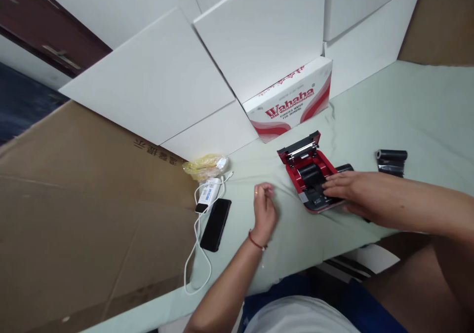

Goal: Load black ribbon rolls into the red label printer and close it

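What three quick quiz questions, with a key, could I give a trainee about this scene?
1. Which is at the red-and-black plastic device: A) left hand only, B) right hand only, C) both hands?
2. True or false: the device's lid is closed.
3. Fill in: the large red word on the front of the white-and-red cardboard box is "____".

Key: 1. B. 2. False; the lid stands raised. 3. Wahaha.

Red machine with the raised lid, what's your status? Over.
Right hand on the red machine, hiding part of it. Left hand apart, fingers curled. Lid up, black roll inside. Spare-looking roll off right.
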`<state>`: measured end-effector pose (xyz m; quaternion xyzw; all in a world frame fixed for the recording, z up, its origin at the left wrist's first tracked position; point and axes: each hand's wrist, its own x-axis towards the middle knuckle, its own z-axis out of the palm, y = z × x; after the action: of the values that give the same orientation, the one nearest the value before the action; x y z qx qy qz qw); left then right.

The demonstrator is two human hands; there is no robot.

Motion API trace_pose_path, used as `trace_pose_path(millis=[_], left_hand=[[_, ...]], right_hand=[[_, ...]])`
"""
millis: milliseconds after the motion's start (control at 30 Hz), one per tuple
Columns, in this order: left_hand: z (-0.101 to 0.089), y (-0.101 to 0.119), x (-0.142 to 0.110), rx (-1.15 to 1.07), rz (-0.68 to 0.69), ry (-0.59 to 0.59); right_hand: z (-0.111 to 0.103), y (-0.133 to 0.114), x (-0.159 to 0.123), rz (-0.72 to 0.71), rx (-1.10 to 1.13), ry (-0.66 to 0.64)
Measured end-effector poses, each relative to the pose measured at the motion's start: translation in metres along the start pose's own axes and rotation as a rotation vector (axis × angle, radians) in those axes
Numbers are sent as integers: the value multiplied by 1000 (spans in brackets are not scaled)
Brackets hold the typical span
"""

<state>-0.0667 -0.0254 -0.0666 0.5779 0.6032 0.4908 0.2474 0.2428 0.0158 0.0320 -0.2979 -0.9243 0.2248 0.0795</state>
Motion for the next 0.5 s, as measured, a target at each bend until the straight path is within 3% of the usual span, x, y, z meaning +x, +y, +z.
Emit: trace_pose_path(millis=[33,100,267,367,500], left_hand=[[-3,5,14,-11,-5,14],[-6,16,43,-62,4,-66],[0,37,94,-277,-9,-395],[4,43,94,-288,-1,-459],[-3,52,67,-53,235,-488]], right_hand=[[3,-1,-6,-49,-2,-2],[9,-3,-13,-83,-13,-12],[18,-3,-11,-11,-2,-44],[14,-5,-10,0,10,-89],[8,-12,-11,24,-38,-153]])
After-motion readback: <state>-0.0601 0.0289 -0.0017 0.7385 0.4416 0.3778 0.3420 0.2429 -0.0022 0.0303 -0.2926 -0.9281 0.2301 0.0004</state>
